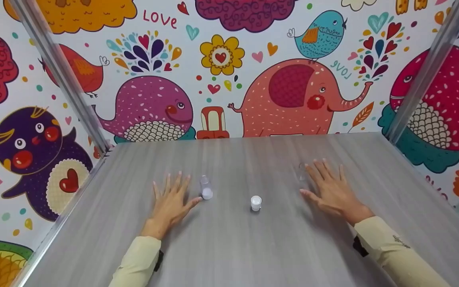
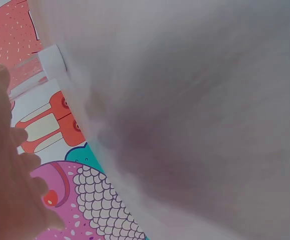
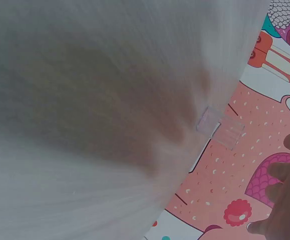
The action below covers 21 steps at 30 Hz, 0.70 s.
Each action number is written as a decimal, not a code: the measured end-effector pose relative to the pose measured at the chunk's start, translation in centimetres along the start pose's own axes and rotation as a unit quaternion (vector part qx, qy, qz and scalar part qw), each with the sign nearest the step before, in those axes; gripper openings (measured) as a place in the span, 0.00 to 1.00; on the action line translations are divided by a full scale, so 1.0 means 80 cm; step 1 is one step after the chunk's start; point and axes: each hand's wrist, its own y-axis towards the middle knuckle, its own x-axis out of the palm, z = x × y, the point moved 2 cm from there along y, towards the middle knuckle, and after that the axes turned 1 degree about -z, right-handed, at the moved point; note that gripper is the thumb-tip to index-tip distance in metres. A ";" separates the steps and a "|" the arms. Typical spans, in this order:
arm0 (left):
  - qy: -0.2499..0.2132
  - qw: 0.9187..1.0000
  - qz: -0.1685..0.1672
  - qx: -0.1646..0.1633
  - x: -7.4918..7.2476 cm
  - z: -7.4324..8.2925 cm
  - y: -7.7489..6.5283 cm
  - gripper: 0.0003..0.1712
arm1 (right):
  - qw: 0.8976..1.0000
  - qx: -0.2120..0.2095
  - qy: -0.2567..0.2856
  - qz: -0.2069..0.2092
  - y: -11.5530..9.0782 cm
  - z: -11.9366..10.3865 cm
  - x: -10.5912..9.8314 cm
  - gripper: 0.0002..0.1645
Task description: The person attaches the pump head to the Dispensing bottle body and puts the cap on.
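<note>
My left hand (image 1: 170,205) has its fingers straight and spread, palm down over the table. Just right of its thumb stands a small clear bottle-like piece (image 1: 205,183) with a white lower end; in the left wrist view its white end (image 2: 52,61) rests on the table. Between the hands is a small white cylindrical piece (image 1: 256,203), like a cap. My right hand (image 1: 331,191) is spread with straight fingers too. Beside its fingertips stands a clear, hollow cylinder (image 1: 302,172), faint in the head view and plainer in the right wrist view (image 3: 220,127). Neither hand holds anything.
The grey wood-grain table (image 1: 229,247) runs back to a wall (image 1: 221,36) printed with cartoon animals. Metal posts (image 1: 60,75) stand at the left and right back corners, and a metal edge strip (image 1: 60,225) follows the table's left side.
</note>
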 end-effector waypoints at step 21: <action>-0.028 0.999 -0.018 -0.016 0.013 0.009 -0.001 0.49 | 0.999 -0.044 -0.003 0.030 -0.001 -0.031 0.019 0.49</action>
